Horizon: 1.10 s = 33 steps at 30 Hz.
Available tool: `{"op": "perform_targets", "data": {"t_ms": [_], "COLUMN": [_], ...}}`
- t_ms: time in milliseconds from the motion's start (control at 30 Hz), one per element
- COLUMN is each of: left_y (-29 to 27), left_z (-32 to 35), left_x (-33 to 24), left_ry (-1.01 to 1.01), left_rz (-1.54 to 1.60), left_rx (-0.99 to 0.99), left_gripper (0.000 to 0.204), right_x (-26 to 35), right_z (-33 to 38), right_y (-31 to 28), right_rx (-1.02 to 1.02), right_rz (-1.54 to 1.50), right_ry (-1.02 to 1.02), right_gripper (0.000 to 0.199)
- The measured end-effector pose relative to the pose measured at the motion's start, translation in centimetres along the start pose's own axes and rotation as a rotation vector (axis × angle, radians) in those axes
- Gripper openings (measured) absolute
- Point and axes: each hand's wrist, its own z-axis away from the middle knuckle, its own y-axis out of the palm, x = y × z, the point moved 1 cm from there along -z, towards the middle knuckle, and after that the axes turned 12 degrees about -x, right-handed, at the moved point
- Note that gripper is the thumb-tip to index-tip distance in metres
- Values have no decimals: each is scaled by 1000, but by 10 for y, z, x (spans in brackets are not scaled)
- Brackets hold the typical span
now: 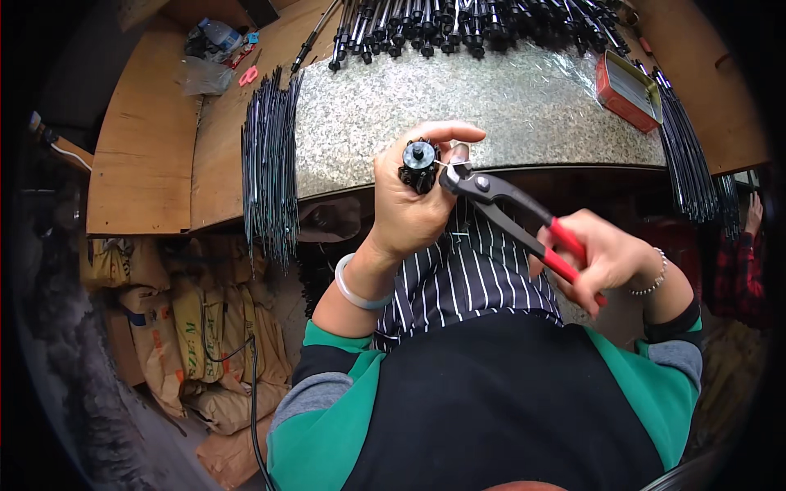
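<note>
Head view: from where I stand, the left hand (413,200) at twelve o'clock curls around a black bundle (419,155), probably stiff, best gripped by its sides. Toward four o'clock, the right hand (602,258) wraps the pincers (512,195), likely weighty, best held well back.

And here the right hand (604,258) is a blur, fingers smeared around the red-handled pliers (514,195), while the left hand (409,204) hides much of the black part (419,168), the jaws' bite stays too small to read, and the top edge crops the heaped rods (434,33).
</note>
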Motion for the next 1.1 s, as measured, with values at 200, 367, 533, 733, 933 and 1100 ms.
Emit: {"op": "perform_targets", "data": {"t_ms": [200, 367, 533, 733, 933, 1100], "left_y": [2, 2, 2, 9, -2, -27], "left_z": [0, -1, -3, -9, -14, -41], "left_x": [3, 3, 4, -2, -6, -13], "left_ry": [-28, -29, 44, 268, 282, -123], "left_rz": [-16, -59, -54, -301, -383, 661], "left_rx": [-8, -29, 18, 54, 35, 184], "left_gripper": [20, 22, 23, 29, 26, 27], "right_x": [-14, -19, -19, -5, -18, -99], "right_z": [2, -1, -1, 4, -5, -11], "right_y": [19, 24, 11, -22, -12, -8], "right_rx": [-93, -272, -187, -105, -334, -658], "right_rz": [-96, -48, -59, 278, 319, 575], "right_ry": [-54, -156, -45, 104, -9, 96], "right_gripper": [38, 26, 18, 20, 27, 32]}}
